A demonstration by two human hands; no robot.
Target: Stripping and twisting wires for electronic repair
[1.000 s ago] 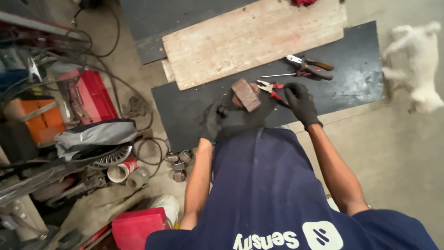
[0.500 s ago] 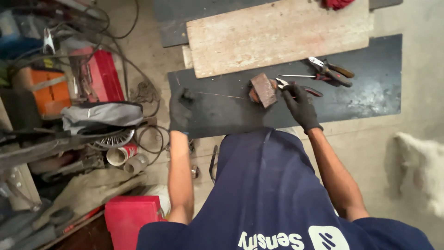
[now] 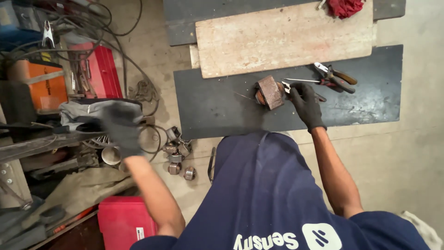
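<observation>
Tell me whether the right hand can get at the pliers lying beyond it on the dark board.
Probably yes. The right hand rests on the dark board beside the rusty block, and the pliers lie just past it with nothing between.

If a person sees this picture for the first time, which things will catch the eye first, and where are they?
First comes the rusty brown metal block in the middle of the dark flat sheet on the floor, with the black-gloved right hand beside it, on a small tool. Next, the blurred gloved left hand is stretched toward the clutter at the left, near the red metal toolbox. A pale wooden board lies above the sheet.
</observation>
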